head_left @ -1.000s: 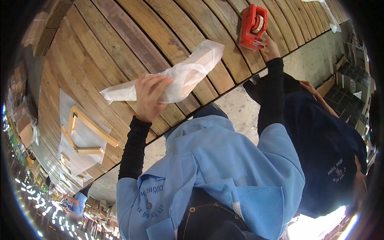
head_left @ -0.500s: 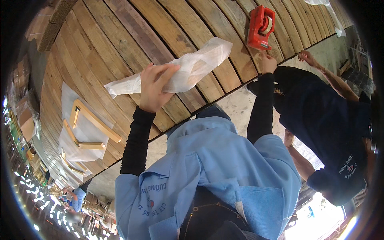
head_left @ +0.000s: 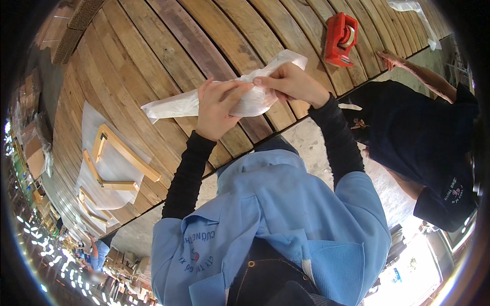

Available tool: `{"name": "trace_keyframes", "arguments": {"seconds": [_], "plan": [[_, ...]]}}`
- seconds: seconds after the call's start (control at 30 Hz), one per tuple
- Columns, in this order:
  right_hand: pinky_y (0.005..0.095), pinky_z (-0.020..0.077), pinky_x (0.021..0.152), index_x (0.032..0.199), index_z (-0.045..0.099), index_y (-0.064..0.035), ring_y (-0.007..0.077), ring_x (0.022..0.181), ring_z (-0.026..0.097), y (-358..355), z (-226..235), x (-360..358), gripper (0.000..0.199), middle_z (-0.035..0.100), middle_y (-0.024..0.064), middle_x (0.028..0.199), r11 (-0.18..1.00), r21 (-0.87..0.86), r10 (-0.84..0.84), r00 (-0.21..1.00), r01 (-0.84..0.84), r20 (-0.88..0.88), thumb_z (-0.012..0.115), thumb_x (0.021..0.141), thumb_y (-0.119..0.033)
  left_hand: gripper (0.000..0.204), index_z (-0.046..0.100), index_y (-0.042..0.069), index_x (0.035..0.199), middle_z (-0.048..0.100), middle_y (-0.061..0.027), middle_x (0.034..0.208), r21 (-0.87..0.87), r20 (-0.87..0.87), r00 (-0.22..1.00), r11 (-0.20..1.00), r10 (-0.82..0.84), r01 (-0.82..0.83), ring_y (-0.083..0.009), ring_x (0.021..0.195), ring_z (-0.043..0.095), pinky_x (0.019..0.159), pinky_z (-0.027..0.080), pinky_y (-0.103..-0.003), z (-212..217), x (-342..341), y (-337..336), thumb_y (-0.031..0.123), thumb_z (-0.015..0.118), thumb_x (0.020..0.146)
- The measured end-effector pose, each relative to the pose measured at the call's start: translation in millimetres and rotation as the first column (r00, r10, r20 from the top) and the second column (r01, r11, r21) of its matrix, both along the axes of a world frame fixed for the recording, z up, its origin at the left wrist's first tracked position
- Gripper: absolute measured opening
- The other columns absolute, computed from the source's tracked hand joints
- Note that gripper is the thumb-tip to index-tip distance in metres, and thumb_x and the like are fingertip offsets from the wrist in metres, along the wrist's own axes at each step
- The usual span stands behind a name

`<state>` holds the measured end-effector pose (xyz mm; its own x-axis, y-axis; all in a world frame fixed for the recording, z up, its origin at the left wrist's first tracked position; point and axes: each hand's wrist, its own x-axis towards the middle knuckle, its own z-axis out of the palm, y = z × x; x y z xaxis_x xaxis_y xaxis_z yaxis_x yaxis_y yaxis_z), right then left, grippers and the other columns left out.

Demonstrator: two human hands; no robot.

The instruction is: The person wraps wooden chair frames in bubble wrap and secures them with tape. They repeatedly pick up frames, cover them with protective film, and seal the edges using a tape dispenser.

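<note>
Strips of pale yellow wood joined at angles (head_left: 131,154) lie at the left on a translucent white sheet (head_left: 116,166), spread over a brown slatted wooden table (head_left: 168,61). Right of them, near the table's near edge, the left hand (head_left: 220,109) grips an elongated bundle in white translucent wrapping (head_left: 250,107), its fingers slightly spread across the top, while the right hand (head_left: 296,84) touches the wrapping just beside, fingers bunched; what they pinch cannot be told. Farther right stands a red tape dispenser (head_left: 334,43), with a co-worker's hand (head_left: 392,59) beyond at the table's edge.
</note>
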<state>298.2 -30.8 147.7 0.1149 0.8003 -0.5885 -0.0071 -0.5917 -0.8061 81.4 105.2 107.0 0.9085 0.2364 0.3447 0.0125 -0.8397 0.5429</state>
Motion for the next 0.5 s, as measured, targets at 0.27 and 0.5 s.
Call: {"name": "trace_keyframes", "arguments": {"seconds": [0.27,0.5], "plan": [[0.0253,0.0434,0.046,0.065,0.065,-0.0039,0.0105,0.047,0.056,-99.8,-78.8,-25.9,0.054,0.056,0.0009,0.051,0.97,-0.242,0.105,0.914,-0.007,0.392,0.074,0.089,-0.051,0.08,0.06,0.021,0.136,0.061,-0.0048,0.119,-0.233,-0.088,0.996,0.972,0.012,-0.032,-0.0292,0.11,0.058,0.102,0.042,-0.045,13.7,16.7,9.7,0.01,0.087,0.062],[0.0379,0.0535,0.07,0.114,0.059,0.0058,0.024,0.089,0.064,-142.0,-194.9,53.8,0.064,0.063,0.0183,0.109,0.561,0.188,-0.795,0.46,0.806,0.396,0.082,0.081,-0.045,0.09,0.054,0.004,0.14,0.056,-0.0141,0.129,-0.269,-0.236,0.954,0.956,-0.183,0.116,-0.0336,0.121,0.056,0.106,0.045,-0.043,4.7,71.5,95.7,0.022,0.094,0.061]]}}
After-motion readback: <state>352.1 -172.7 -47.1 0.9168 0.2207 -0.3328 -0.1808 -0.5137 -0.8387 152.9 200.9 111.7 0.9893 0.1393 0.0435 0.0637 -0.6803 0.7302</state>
